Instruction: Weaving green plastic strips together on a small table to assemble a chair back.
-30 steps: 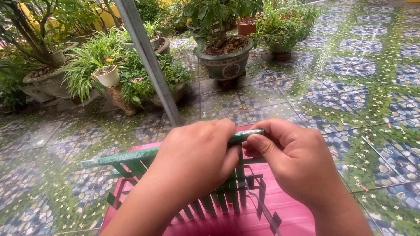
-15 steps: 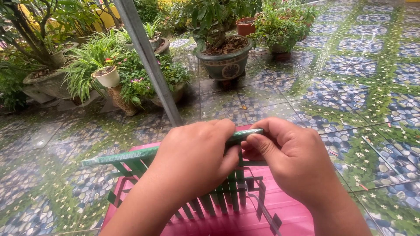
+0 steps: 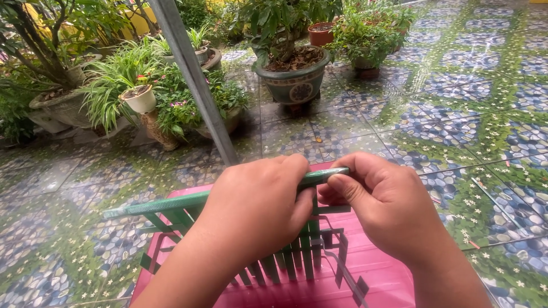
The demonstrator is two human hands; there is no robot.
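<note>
Far left, potted plants (image 3: 123,94) crowding the edge of a patterned tiled floor (image 3: 468,114), a grey metal pole (image 3: 194,80) slanting up among them. Near centre, left hand (image 3: 257,211) curled tight over a rolled green strip (image 3: 165,203), its free end poking out leftward. Beneath the hands, thin green strips (image 3: 302,256) of half-woven work resting on a pink table (image 3: 377,274). Right hand (image 3: 388,208) alongside, almost touching the left, thumb and fingers pinching the strip's right end. Farther right, more wet-looking tiles stretching away.
</note>
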